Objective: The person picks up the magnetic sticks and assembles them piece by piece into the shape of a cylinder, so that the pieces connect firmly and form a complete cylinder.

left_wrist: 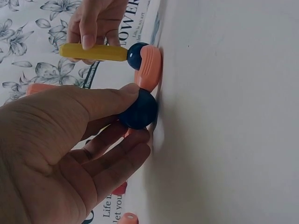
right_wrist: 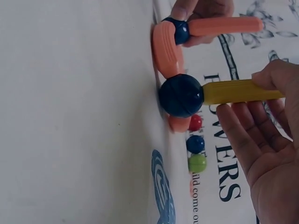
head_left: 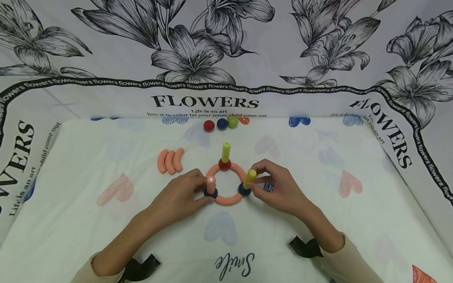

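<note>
Three curved orange pieces and three balls form a ring point(head_left: 228, 201) lying on the cloth point(head_left: 304, 251). At the ring's left, the left hand point(head_left: 182, 192) pinches a left blue ball point(left_wrist: 140, 112), from which an orange rod point(head_left: 210, 185) rises. At the ring's right, the right hand point(head_left: 277, 186) holds a yellow rod point(head_left: 249, 179) between thumb and fingers, its lower end meeting a right blue ball point(right_wrist: 181, 95). A yellow-green rod point(head_left: 226, 152) stands in the red ball point(head_left: 224, 164) on the ring's far side.

The step in hand seems to be seating or straightening the yellow rod. It would go best with the left hand steadying the ring, and the right pushing straight down along the rod; a sideways lean could pry a joint apart.

How deep each rod sits is hidden inside the balls. In the left wrist view the left hand covers most of the orange rod; in the right wrist view the yellow rod's upper end and part of the right hand are cut off by the edge.
</note>
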Tool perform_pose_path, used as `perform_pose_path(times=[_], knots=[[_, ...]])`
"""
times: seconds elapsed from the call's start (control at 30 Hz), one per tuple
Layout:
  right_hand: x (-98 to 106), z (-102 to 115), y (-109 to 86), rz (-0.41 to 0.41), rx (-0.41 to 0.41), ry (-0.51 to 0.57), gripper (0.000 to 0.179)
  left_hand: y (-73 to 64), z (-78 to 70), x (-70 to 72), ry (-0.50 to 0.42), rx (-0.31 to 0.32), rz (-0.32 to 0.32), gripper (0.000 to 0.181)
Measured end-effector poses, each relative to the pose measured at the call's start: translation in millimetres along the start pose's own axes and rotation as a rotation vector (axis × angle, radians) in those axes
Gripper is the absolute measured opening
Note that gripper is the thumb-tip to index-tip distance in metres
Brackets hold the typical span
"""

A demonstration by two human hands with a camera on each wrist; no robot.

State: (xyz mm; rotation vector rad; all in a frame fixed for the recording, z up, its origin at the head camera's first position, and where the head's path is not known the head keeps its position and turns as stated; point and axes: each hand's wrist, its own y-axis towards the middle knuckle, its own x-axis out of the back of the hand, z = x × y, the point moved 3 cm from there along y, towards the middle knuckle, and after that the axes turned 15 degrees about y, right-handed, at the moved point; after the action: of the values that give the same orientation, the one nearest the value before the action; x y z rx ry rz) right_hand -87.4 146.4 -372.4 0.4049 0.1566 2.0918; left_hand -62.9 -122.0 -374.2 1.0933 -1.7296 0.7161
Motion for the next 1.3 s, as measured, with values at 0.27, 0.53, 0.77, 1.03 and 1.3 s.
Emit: perform_pose_path(times=[0.27,0.53,0.77,1.03,1.3], knots=[[-0.9,-0.2,-1.0,0.042,0.022,-0.004,0.036,-0.3,0.7,-0.4,0.007,-0.001,0.009,0.015],[-0.4,-3.0,0.7,0.048,0.006,-0.045,0.035,-0.9,1.5,-1.1,0.014,0.010,0.004,0.016],[-0.6,-4.6,0.4,0.053,0.018,-0.058,0.031,-2.3,1.2,-1.9,0.017,0.010,-0.001,0.016],[-0.3,-3.5,0.4,0.059,0.017,-0.051,0.032,-2.3,0.8,-1.9,0.018,-0.002,-0.011,0.015],[-0.1,-4.7,0.1,0.058,0.009,-0.063,0.032,-2.1,0.0,-2.8,0.026,-0.009,-0.017,0.015]])
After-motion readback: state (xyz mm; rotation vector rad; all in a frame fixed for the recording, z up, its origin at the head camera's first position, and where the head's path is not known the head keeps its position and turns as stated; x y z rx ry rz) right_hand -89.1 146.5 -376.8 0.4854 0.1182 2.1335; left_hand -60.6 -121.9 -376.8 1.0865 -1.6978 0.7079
